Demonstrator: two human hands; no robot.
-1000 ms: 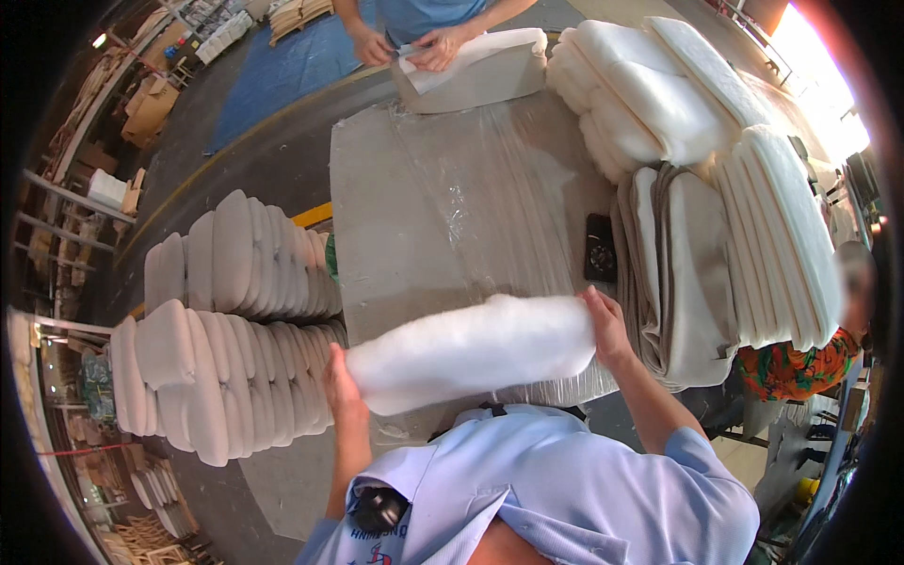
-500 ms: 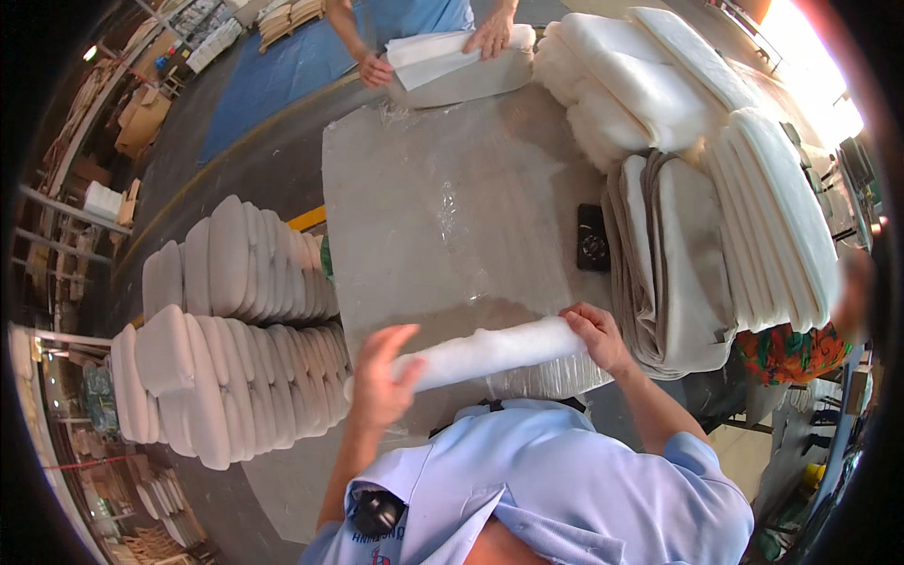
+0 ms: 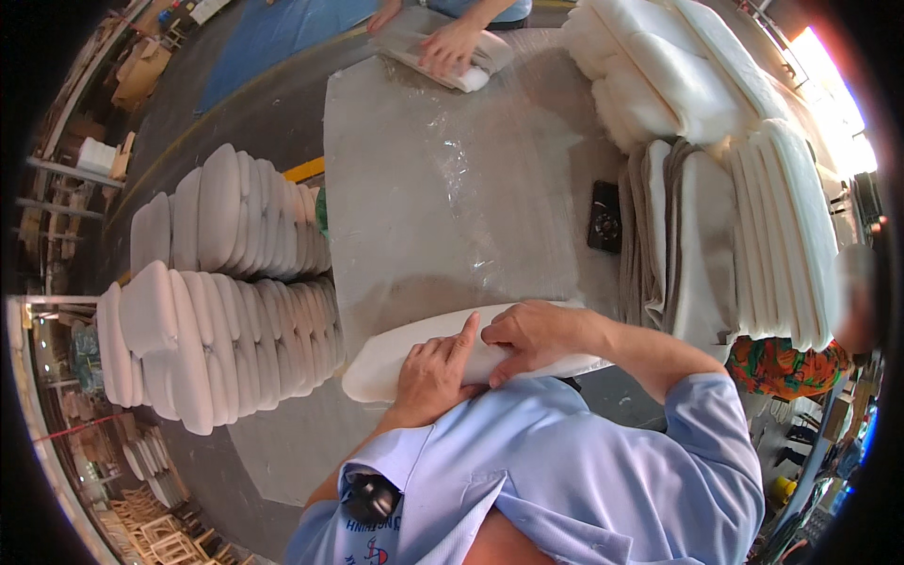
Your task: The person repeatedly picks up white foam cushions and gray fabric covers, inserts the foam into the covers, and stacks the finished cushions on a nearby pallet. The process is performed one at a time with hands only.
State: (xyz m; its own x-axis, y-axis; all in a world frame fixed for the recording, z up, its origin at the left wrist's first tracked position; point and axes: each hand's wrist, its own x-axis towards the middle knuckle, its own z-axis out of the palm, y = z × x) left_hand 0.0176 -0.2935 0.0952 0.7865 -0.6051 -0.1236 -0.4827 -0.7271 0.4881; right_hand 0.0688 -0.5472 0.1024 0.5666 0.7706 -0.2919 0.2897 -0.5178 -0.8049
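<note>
A long, white padded cushion point(image 3: 377, 365) with a rounded left end lies crosswise at the near edge of the table, against my shirt. My left hand point(image 3: 435, 377) grips its near side, index finger stretched over the top and thumb lower down. Just to the right, my right hand point(image 3: 546, 334) has its fingers curled down onto the same cushion, the thumb pressing nearer to me. My hands and right forearm cover much of the cushion's middle and right part. What is pinched under the right fingertips is hidden.
The table point(image 3: 405, 188) has a clear plastic-like sheet. Across it, a co-worker's hand point(image 3: 452, 47) presses a folded whitish piece point(image 3: 480, 71). Stacked pale cushions point(image 3: 226, 339) stand left. At right lie a black phone point(image 3: 605, 218), folded grey-white fabric point(image 3: 702, 245) and white batting point(image 3: 659, 75).
My hands have come together from the ends of a white roll to the cushion's middle. The roll has given way to a broader, flat shape. The co-worker's piece looks more compactly folded.
</note>
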